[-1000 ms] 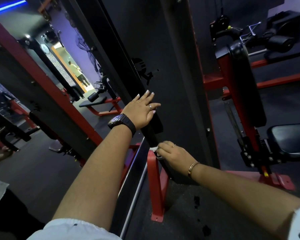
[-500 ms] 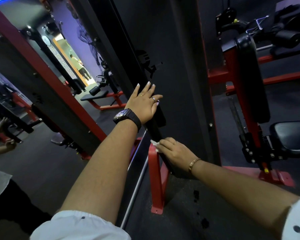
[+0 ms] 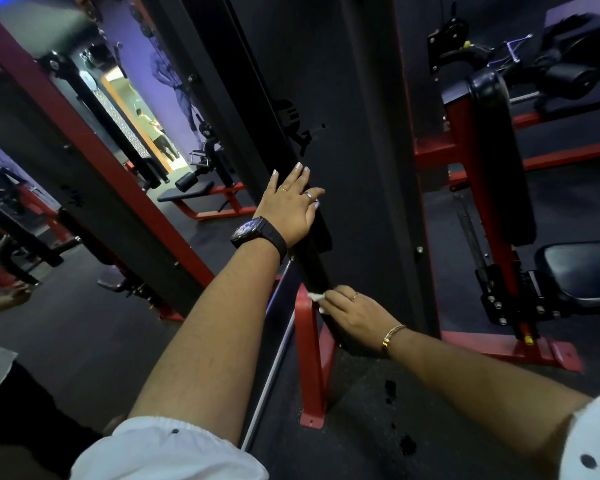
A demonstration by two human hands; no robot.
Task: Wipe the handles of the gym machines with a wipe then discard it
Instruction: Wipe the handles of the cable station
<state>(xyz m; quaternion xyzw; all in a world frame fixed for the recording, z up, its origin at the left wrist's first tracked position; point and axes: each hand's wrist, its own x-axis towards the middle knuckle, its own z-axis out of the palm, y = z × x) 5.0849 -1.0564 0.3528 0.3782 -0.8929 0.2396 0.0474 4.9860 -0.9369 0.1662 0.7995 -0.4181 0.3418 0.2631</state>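
**WIPE, WHITE, ONE — held to the black bar by the right grip**

**Holder.** The right grip (image 3: 352, 313) has its fingers curled and pinches the wipe (image 3: 315, 296) at their tips. Only a small white corner shows past the fingertips; the rest is hidden under them.

**Location.** The wipe sits just ahead of the right grip, on the lower stretch of the black bar (image 3: 314, 268), at the head of the red post (image 3: 309, 358). Whether it also touches the post cannot be told.

**Handling (judged).** It is light, soft and limp, with no stiffness of its own.
- Held by an edge, it would likely bunch up or slip free.
- It is best kept wadded under the finger pads and pressed onto the bar.
- Folding it round the bar would reach the far face.
- It is not fragile, though bracket edges could tear it.

**Bearing surface (judged).** The bar looks rigid and smooth, so it should take firm pressure.

**Second grip.** The left grip (image 3: 291, 206) lies above the right grip on the same bar. Its fingers are straight and its palm flat, and it holds nothing. It probably serves as a brace.

**Surroundings.** A watch (image 3: 257, 233) sits behind the left grip and a bracelet (image 3: 392, 336) behind the right. A seat pad (image 3: 582, 268) lies well to the right. No bin is in view.
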